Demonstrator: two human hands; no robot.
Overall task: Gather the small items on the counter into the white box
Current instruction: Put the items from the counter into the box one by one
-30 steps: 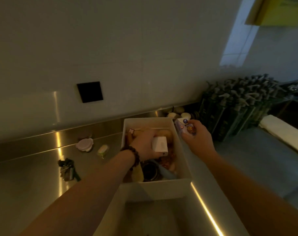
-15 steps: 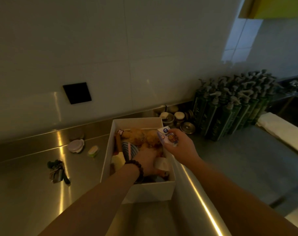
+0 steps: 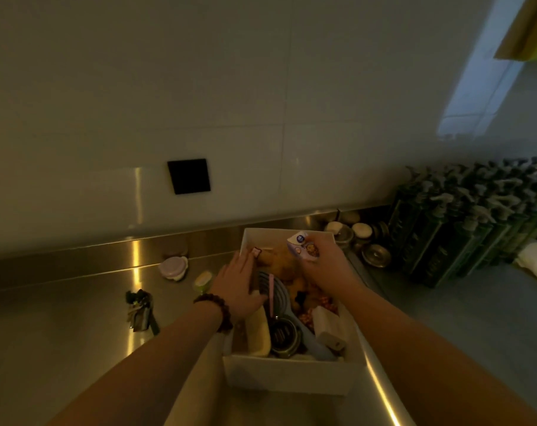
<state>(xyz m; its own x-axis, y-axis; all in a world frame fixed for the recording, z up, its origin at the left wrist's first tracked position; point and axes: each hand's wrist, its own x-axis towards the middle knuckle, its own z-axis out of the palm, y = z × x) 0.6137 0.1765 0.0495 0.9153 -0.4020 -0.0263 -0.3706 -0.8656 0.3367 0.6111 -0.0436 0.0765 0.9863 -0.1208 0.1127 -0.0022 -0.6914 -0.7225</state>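
Fingers of the right hand (image 3: 325, 265) pinched a small printed packet (image 3: 302, 248) above the far end of the white box (image 3: 292, 376), while the left hand (image 3: 238, 287) lay flat with fingers straight and close together against the box's left wall, holding nothing. The box sat at lower centre of the frame on a brushed steel counter (image 3: 61, 333), already crowded with a furry toy, a slatted grey piece, a dark round tin (image 3: 284, 335) and a pale block. Judging by this, the packet was mid-delivery; the next move called for letting it drop among the contents, then reaching left. Left of the box, a bunch of keys (image 3: 139, 310), a round lilac lid-shaped piece (image 3: 173, 267) and a small pale oval (image 3: 203, 278) lay ungathered. Glossy tiles rose behind; dark pump bottles (image 3: 464, 222) stood at right.
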